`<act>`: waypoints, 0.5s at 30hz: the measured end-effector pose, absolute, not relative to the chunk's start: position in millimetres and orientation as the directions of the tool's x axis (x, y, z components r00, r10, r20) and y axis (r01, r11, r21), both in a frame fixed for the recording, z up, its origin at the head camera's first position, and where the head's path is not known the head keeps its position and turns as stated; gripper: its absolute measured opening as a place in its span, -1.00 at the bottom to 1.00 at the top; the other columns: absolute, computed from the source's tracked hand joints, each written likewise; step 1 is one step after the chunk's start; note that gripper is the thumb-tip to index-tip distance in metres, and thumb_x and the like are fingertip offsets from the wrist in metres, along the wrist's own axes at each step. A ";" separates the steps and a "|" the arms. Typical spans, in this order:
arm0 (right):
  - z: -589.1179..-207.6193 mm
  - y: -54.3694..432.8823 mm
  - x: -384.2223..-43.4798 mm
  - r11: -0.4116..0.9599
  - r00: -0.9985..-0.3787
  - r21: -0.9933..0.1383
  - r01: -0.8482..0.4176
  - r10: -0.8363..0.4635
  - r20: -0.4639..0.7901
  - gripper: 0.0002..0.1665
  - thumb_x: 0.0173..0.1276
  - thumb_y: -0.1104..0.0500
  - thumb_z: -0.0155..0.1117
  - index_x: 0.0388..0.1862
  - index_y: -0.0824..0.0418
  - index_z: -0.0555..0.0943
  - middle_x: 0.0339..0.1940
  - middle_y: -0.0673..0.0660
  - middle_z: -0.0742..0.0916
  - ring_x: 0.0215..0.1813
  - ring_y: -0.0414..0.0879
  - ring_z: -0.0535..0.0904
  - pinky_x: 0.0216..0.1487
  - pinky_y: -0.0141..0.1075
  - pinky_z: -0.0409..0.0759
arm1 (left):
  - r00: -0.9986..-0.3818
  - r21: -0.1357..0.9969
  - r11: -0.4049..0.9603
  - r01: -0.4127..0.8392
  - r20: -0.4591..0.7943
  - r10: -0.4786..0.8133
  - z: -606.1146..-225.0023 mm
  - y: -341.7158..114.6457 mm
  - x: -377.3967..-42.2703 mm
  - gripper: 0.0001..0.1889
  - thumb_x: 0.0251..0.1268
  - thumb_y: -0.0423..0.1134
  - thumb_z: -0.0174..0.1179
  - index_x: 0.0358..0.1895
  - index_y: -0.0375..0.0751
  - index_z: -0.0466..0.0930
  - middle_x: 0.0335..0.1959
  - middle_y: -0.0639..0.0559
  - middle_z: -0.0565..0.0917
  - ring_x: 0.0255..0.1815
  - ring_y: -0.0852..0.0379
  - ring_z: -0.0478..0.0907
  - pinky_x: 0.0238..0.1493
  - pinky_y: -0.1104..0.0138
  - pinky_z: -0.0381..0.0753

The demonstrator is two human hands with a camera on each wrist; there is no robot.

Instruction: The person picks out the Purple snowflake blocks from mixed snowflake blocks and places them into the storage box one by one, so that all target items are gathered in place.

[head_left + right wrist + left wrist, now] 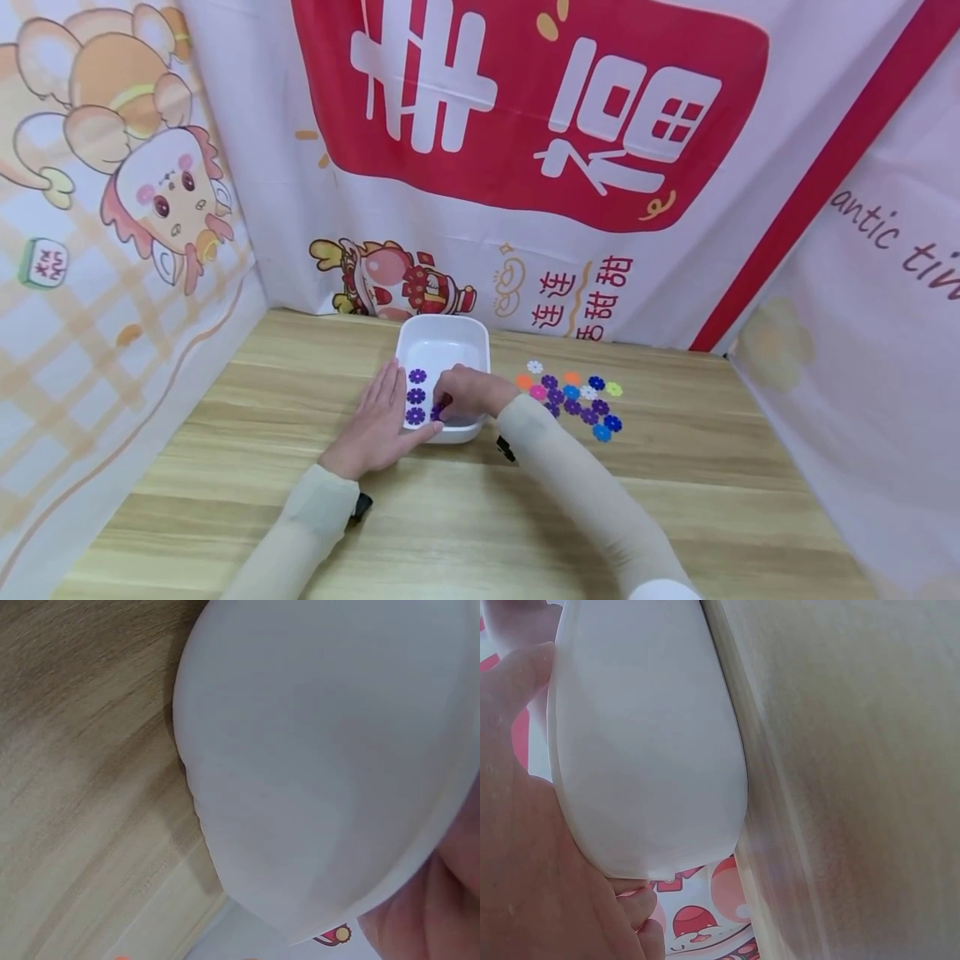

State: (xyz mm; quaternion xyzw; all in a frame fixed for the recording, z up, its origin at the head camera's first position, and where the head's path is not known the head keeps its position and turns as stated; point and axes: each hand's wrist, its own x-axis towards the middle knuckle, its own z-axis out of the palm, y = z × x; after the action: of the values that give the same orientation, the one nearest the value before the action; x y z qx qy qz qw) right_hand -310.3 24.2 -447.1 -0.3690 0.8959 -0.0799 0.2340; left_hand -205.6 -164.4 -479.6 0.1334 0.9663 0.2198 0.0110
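A white rectangular box [442, 327] stands on the table near the back cloth. Inside along its left side, three purple flower-shaped discs [416, 396] form a column. My left hand [375, 421] rests against the box's left wall with straight fingers, its thumb stretched along the near rim. The box's outer wall [649, 742] fills much of the left wrist view. Reaching inside the box, my right hand [468, 390] pinches another purple flower-shaped disc [437, 412] close to the column, its fingers partly covering it. In the right wrist view the box wall [315, 750] hides most of that hand.
Right of the box lies a loose spread of flower-shaped discs, several purple [572, 407], plus blue [602, 432], white [535, 367], orange [572, 378], pink [537, 391] and yellow-green [614, 389] ones. Printed cloth [480, 225] hangs behind the wooden table [480, 525] and at both sides.
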 end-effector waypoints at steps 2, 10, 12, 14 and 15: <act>-448.0 24.4 -311.0 0.714 -0.618 -0.320 -0.623 -0.700 -0.358 -0.80 0.49 0.12 0.43 0.03 -0.03 0.83 -0.14 -0.10 0.86 -0.08 -0.28 0.74 0.19 -0.31 0.74 | -0.965 0.426 0.870 0.250 0.034 0.261 -479.6 -164.9 -205.9 0.27 0.39 0.59 -0.06 0.70 -0.46 -0.25 0.77 -0.33 -0.32 0.80 -0.33 -0.33 0.76 -0.23 -0.18; -450.2 25.0 -312.5 0.707 -0.616 -0.327 -0.627 -0.707 -0.349 -0.78 0.45 0.13 0.46 0.05 0.00 0.82 -0.11 -0.08 0.85 -0.08 -0.28 0.72 0.14 -0.36 0.73 | -0.968 0.430 0.870 0.240 0.033 0.250 -479.5 -165.3 -205.5 0.27 0.39 0.57 -0.02 0.70 -0.45 -0.26 0.77 -0.32 -0.33 0.80 -0.32 -0.34 0.76 -0.23 -0.18; -447.6 26.9 -312.3 0.707 -0.622 -0.311 -0.636 -0.707 -0.337 -0.77 0.46 0.14 0.45 0.07 0.01 0.81 -0.09 -0.06 0.85 -0.06 -0.26 0.72 0.17 -0.33 0.73 | -0.968 0.426 0.872 0.241 0.038 0.249 -479.3 -165.0 -205.2 0.27 0.39 0.57 -0.02 0.70 -0.45 -0.25 0.77 -0.33 -0.32 0.80 -0.31 -0.33 0.77 -0.22 -0.17; -440.9 31.2 -312.0 0.713 -0.633 -0.288 -0.640 -0.701 -0.329 -0.74 0.46 0.16 0.45 0.09 0.03 0.80 -0.06 -0.04 0.84 -0.03 -0.23 0.71 0.20 -0.30 0.73 | -0.967 0.428 0.870 0.245 0.037 0.254 -479.0 -164.5 -204.8 0.27 0.39 0.58 -0.03 0.70 -0.45 -0.25 0.77 -0.33 -0.33 0.80 -0.32 -0.33 0.77 -0.21 -0.18; -436.1 34.3 -312.6 0.714 -0.637 -0.271 -0.646 -0.699 -0.324 -0.74 0.46 0.16 0.45 0.10 0.05 0.80 -0.05 -0.03 0.84 -0.02 -0.21 0.70 0.20 -0.30 0.72 | -0.966 0.430 0.868 0.248 0.038 0.257 -478.9 -164.2 -204.7 0.27 0.39 0.58 -0.04 0.70 -0.46 -0.26 0.77 -0.33 -0.33 0.80 -0.32 -0.34 0.77 -0.21 -0.18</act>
State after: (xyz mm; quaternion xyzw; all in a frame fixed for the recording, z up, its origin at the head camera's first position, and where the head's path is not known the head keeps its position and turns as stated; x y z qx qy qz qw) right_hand -312.6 34.3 -436.1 -0.3725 0.9025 -0.0650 0.2063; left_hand -204.7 -164.2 -478.9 0.1307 0.9664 0.2209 0.0104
